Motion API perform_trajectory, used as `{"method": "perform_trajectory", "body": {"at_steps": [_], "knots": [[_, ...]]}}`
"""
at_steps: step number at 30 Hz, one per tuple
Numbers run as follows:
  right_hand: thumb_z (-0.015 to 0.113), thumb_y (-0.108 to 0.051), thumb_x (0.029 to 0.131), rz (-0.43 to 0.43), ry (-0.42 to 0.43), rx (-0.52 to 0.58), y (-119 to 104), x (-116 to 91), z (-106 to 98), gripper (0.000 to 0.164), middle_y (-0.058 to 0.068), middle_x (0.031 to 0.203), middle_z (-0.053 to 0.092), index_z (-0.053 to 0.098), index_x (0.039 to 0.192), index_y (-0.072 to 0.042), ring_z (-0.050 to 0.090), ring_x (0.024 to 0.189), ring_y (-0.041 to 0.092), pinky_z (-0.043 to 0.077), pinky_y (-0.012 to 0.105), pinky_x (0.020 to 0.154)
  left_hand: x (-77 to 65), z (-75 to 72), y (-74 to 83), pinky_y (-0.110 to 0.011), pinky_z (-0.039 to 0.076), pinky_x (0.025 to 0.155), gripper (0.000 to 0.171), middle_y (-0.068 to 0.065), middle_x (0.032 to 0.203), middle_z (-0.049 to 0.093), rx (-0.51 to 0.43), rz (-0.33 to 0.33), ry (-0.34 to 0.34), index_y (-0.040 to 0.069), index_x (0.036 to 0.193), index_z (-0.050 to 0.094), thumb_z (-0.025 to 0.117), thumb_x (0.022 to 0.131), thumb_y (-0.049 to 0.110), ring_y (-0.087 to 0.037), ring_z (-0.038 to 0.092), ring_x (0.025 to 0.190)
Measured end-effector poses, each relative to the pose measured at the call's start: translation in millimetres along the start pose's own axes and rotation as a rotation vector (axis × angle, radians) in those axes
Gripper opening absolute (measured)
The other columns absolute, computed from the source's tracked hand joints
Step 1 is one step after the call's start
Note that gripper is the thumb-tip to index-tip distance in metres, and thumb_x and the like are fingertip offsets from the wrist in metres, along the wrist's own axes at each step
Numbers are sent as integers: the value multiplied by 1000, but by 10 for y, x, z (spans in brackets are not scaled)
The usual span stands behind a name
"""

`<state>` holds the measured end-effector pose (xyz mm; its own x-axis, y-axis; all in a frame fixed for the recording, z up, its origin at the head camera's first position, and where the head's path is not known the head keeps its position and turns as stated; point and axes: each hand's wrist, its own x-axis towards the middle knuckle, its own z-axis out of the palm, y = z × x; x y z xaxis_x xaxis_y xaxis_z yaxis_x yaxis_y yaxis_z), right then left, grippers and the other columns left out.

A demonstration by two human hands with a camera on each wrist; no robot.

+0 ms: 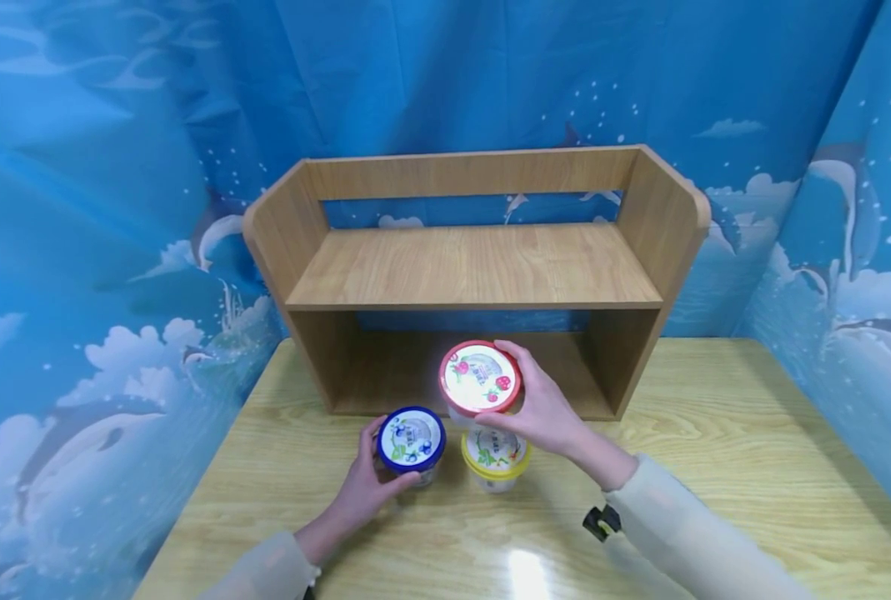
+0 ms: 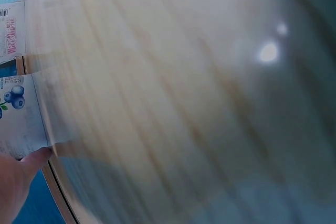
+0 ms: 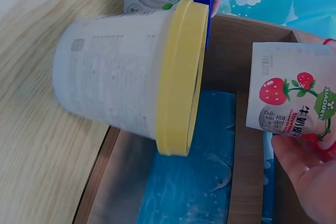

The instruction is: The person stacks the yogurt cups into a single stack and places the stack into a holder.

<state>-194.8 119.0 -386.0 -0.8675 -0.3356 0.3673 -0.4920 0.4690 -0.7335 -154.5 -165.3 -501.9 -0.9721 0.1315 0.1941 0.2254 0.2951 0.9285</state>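
In the head view my right hand (image 1: 538,408) grips a tub with a red lid and strawberry pictures (image 1: 479,379), held up off the table. The right wrist view shows the strawberry tub (image 3: 291,90) with a thumb and fingers around it. My left hand (image 1: 366,483) curls around a blue-lidded blueberry tub (image 1: 412,442), which stands on the table. Its printed side (image 2: 21,114) shows at the left of the left wrist view. A yellow-lidded tub (image 1: 496,458) stands between the hands, partly behind the red-lidded one, untouched.
Behind the tubs stands a two-level wooden shelf (image 1: 475,267) on the wooden table (image 1: 715,433). Its lower compartment opens toward me, with side panels left and right. A blue sea-patterned curtain (image 1: 453,75) hangs behind and at both sides.
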Motion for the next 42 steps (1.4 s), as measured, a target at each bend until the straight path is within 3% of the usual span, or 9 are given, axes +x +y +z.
{"method": "perform_trajectory", "body": {"at_steps": [11, 20, 28, 42], "knots": [[87, -35, 71, -35, -76, 26, 31, 143, 165, 96, 11, 136, 50, 31, 146, -14, 52, 121, 28, 48, 48, 97, 4, 5, -12, -48, 46, 99, 90, -27, 136, 48, -11, 30, 0, 2, 145, 23, 82, 77, 9, -41, 49, 122], [87, -36, 71, -68, -151, 66, 37, 246, 325, 97, 10, 136, 49, 31, 146, -14, 52, 121, 26, 47, 47, 98, 8, -6, 21, -43, 48, 98, 90, -27, 138, 45, -48, -8, -18, 5, 146, 22, 81, 79, 7, -41, 48, 123], [88, -32, 70, -80, -165, 109, 34, 306, 440, 98, 9, 135, 51, 32, 146, -10, 53, 120, 23, 47, 43, 97, 5, 2, 39, -36, 52, 92, 89, -27, 138, 45, -74, -14, -24, 5, 146, 22, 80, 79, 4, -42, 48, 122], [88, -29, 70, -75, -215, 167, 6, 326, 608, 97, 11, 136, 50, 32, 147, -10, 53, 121, 24, 47, 43, 99, -2, 0, 41, -44, 49, 96, 88, -26, 135, 47, -82, -6, -24, 8, 146, 22, 79, 80, 3, -41, 46, 124]]}}
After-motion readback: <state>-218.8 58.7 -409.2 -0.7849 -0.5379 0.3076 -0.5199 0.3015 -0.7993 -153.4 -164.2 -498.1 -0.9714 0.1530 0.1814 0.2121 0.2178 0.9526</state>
